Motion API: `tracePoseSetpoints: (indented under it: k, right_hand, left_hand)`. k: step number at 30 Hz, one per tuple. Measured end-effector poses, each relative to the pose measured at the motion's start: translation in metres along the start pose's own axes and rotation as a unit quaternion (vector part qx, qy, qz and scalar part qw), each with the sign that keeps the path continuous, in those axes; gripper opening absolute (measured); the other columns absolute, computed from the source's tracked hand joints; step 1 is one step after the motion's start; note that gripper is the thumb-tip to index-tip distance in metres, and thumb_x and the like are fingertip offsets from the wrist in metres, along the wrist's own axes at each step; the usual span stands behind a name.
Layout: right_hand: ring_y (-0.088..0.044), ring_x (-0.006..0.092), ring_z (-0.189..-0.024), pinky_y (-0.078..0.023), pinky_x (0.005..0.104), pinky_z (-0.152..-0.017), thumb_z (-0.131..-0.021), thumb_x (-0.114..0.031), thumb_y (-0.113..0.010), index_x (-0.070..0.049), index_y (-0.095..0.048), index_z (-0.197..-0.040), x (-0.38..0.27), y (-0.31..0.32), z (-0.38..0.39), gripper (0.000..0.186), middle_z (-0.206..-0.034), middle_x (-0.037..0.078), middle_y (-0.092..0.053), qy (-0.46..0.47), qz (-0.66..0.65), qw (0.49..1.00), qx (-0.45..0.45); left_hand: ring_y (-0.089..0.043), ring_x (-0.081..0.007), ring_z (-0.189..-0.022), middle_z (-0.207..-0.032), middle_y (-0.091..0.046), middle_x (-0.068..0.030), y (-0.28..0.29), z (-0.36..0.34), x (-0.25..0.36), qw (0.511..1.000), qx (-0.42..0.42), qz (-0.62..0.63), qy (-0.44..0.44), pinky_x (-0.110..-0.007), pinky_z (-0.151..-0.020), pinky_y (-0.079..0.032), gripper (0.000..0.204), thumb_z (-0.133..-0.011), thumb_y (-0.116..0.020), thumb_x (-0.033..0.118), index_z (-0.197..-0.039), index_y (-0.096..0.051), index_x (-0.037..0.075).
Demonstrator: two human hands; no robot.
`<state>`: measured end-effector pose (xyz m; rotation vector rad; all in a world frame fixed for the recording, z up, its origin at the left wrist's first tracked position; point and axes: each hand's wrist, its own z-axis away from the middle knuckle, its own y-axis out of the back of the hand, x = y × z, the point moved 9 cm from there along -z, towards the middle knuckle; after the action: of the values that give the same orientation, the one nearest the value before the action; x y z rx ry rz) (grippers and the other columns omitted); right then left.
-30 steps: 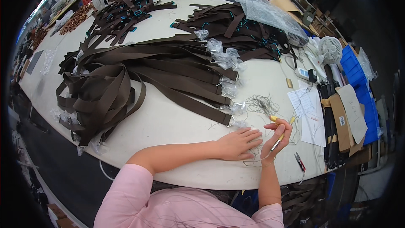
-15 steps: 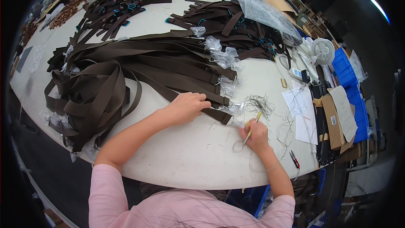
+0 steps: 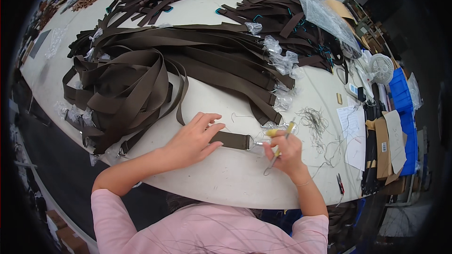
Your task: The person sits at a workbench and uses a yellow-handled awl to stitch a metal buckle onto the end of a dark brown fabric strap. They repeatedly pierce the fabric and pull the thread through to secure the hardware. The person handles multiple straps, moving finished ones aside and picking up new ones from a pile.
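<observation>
Head view: brown strap (image 3: 230,140) lay on bench (image 3: 226,178).
Left hand (image 3: 188,142) had fingers spread, contact unclear; right hand (image 3: 286,154) had fingers closed round slim tool (image 3: 289,128) near metal clasp (image 3: 253,143).

Bright tabletop (image 3: 226,178), black fisheye corners, slightly blurred right hand (image 3: 286,152)

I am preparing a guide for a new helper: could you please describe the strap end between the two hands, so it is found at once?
On the white table, look near the person's side, where the left hand and the right hand are. Between them lies a brown strap end with a metal fitting, separate from the ends of the bunched straps farther back.
</observation>
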<state>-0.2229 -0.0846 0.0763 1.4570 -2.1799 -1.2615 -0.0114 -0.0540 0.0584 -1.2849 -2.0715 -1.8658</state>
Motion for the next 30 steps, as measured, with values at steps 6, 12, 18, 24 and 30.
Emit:
tracePoseSetpoints:
  k: [6, 12, 18, 24, 30]
  right_hand:
    - [-0.061, 0.0306, -0.069, -0.049, 0.0391, -0.057, -0.079, -0.008, -0.082, -0.006, -0.055, -0.085, 0.004, -0.025, 0.029, 0.028, -0.082, 0.012, -0.064, -0.096, 0.006, 0.995, -0.031]
    - [-0.060, 0.0312, -0.075, -0.050, 0.0394, -0.060, -0.079, -0.003, -0.079, -0.006, -0.052, -0.084, -0.008, -0.027, 0.042, 0.028, -0.084, 0.012, -0.061, -0.153, -0.063, 0.985, -0.039]
    - [-0.061, 0.0306, -0.077, -0.051, 0.0402, -0.061, -0.079, 0.001, -0.074, -0.005, -0.052, -0.085, -0.036, -0.055, 0.026, 0.024, -0.088, 0.013, -0.060, -0.076, -0.074, 0.990, -0.093]
    - [-0.061, 0.0306, -0.077, -0.051, 0.0401, -0.061, -0.079, 0.001, -0.074, -0.005, -0.051, -0.083, -0.037, -0.057, 0.026, 0.024, -0.088, 0.013, -0.060, -0.069, -0.082, 0.991, -0.080]
    - [-0.061, 0.0313, -0.073, -0.050, 0.0400, -0.060, -0.078, 0.003, -0.077, -0.004, -0.050, -0.085, -0.034, -0.057, 0.032, 0.028, -0.086, 0.013, -0.060, -0.080, -0.083, 0.991, -0.065]
  left_hand:
    - [-0.063, -0.0268, -0.100, -0.131, -0.052, -0.0134, -0.082, -0.041, -0.005, 0.962, -0.065, 0.256, 0.070, -0.037, -0.082, -0.055, 0.045, -0.089, -0.072, 0.006, -0.132, -0.057, -0.001]
    - [-0.065, -0.0292, -0.090, -0.125, -0.055, -0.0122, -0.072, -0.039, -0.017, 0.970, -0.158, 0.174, 0.060, -0.041, -0.081, -0.053, 0.040, -0.091, -0.067, 0.003, -0.130, -0.061, 0.011]
    - [-0.060, -0.0344, -0.108, -0.124, -0.052, -0.0192, -0.054, -0.022, -0.011, 0.988, -0.120, 0.090, 0.036, -0.042, -0.095, -0.050, 0.037, -0.092, -0.062, -0.001, -0.129, -0.057, -0.002]
    - [-0.062, -0.0319, -0.107, -0.120, -0.054, -0.0178, -0.071, -0.024, -0.027, 0.936, -0.138, 0.270, 0.180, -0.041, -0.092, -0.051, 0.027, -0.095, -0.062, 0.005, -0.122, -0.063, 0.000]
    - [-0.062, -0.0217, -0.087, -0.099, -0.062, -0.0095, -0.088, -0.050, -0.024, 0.961, -0.105, 0.197, 0.165, -0.033, -0.075, -0.051, 0.020, -0.093, -0.074, 0.024, -0.097, -0.074, 0.004]
